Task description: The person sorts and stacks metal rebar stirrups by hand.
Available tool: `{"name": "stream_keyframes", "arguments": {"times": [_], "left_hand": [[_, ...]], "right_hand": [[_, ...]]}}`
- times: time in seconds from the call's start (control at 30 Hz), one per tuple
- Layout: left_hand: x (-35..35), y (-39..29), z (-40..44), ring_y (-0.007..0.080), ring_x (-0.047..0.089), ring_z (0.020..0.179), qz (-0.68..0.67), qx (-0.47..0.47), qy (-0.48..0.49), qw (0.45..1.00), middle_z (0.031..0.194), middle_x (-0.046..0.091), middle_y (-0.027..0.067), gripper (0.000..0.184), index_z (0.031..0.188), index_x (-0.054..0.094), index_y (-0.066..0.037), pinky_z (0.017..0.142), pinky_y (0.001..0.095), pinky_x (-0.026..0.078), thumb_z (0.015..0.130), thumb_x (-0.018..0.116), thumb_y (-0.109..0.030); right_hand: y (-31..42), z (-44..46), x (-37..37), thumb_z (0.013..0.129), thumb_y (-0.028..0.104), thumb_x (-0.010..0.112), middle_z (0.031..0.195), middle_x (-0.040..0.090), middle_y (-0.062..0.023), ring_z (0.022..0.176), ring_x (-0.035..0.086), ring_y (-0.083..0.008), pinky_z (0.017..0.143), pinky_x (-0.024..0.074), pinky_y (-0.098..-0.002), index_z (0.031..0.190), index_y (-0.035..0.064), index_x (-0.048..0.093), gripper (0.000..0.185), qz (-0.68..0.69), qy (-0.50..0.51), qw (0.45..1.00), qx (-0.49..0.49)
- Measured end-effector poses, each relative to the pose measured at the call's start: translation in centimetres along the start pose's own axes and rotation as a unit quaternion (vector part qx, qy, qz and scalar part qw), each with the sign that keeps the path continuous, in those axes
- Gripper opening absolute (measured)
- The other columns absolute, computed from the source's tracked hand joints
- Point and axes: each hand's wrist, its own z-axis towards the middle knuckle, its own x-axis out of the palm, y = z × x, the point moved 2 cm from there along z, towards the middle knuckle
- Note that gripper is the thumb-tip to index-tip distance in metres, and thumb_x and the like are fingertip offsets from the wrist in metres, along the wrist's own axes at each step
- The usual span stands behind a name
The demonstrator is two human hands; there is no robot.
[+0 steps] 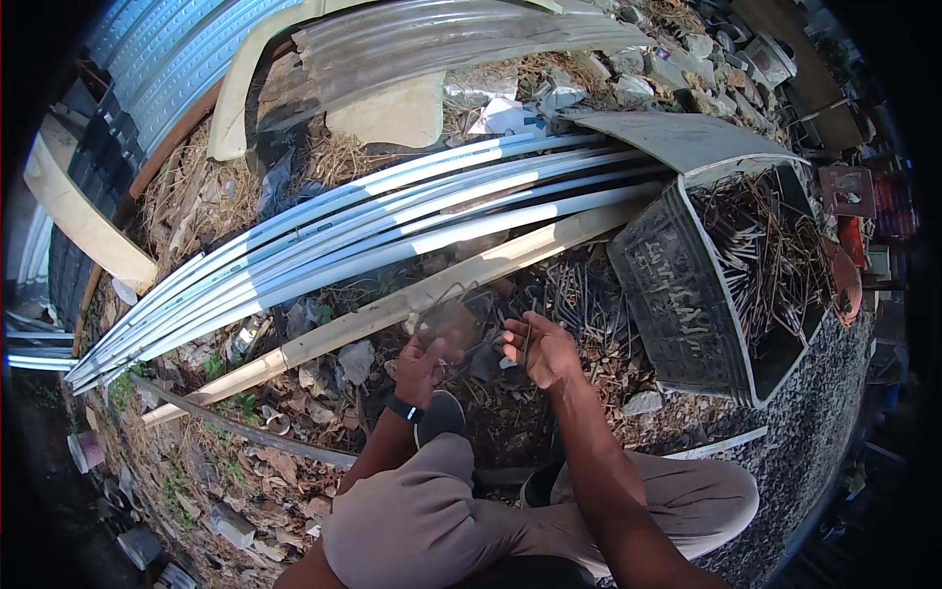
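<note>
My left hand (429, 361), with a dark watch on the wrist, is raised in front of my knees. Its fingers are curled and blurred; a faint bent wire (449, 293) shows just above them, and I cannot make out whether it is in the grip. To its right, my right hand (545, 353) is turned palm up with fingers curled in. A thin dark wire seems to lie between its thumb and fingers. Beyond that hand a heap of bent metal wires (586, 302) lies on the ground.
A tipped grey bin (679, 294) at right holds many rusty bent wires (760, 260). Long white pipes (343, 211) and a beige plank-like strip (392, 312) stretch across the ground ahead. Corrugated sheets (432, 49) and rubble (687, 74) lie farther off. Gravel (814, 412) covers the right side.
</note>
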Motion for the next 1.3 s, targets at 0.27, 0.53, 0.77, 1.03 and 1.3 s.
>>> {"name": "stream_keyframes", "arguments": {"times": [0.27,0.53,0.77,1.03,1.3], "left_hand": [[0.2,1.9,-0.5,-0.0014,0.05,0.055,0.092,-0.029,0.057,0.994,0.09,0.071,-0.0043,0.022,0.116,0.069,-0.009,0.047,0.0158,0.037,0.095,0.071,-0.017],[1.5,2.1,-0.5,0.0025,0.059,0.066,0.063,0.024,0.051,0.996,0.091,0.07,-0.0008,0.017,0.1,0.063,-0.008,0.053,0.0185,0.045,0.09,0.076,-0.007],[0.2,3.7,0.4,0.0134,0.068,0.083,0.085,0.056,0.058,0.993,0.098,0.069,0.0061,0.018,0.097,0.06,-0.005,0.064,0.0266,0.056,0.088,0.076,-0.003],[0.5,2.8,0.7,0.0131,0.068,0.079,0.085,0.025,0.077,0.993,0.103,0.07,0.005,0.025,0.116,0.064,-0.002,0.062,0.0272,0.056,0.095,0.07,-0.013],[0.8,1.5,-0.8,0.0095,0.064,0.062,0.082,-0.002,0.055,0.995,0.091,0.07,0.0033,0.025,0.119,0.066,-0.006,0.047,0.0198,0.042,0.104,0.057,-0.023]], "right_hand": [[-5.8,1.2,1.1,0.1,0.01,0.048,0.129,0.057,-0.0164,0.119,0.059,-0.0279,0.105,0.048,-0.0399,0.134,-0.0062,0.045,0.038,-0.009,0.101,0.994,-0.03],[-5.7,0.0,1.5,0.093,0.006,0.061,0.116,0.066,-0.0117,0.1,0.064,-0.0148,0.085,0.0529,-0.0305,0.144,-0.0053,0.042,0.056,-0.298,0.097,0.942,-0.12],[-3.8,0.5,0.2,0.096,0.011,0.063,0.098,0.071,-0.0087,0.079,0.066,-0.0106,0.061,0.0514,-0.0249,0.136,-0.0059,0.052,0.045,-0.32,0.02,0.941,-0.107],[-5.3,1.9,0.2,0.093,0.021,0.071,0.119,0.07,-0.0154,0.108,0.064,-0.0162,0.09,0.0515,-0.032,0.152,-0.0073,0.034,0.075,-0.352,0.096,0.912,-0.189],[-3.6,1.6,-0.2,0.091,0.015,0.07,0.106,0.07,-0.0105,0.089,0.064,-0.0113,0.079,0.0513,-0.0254,0.147,-0.0075,0.04,0.068,-0.338,0.095,0.908,-0.229]]}}
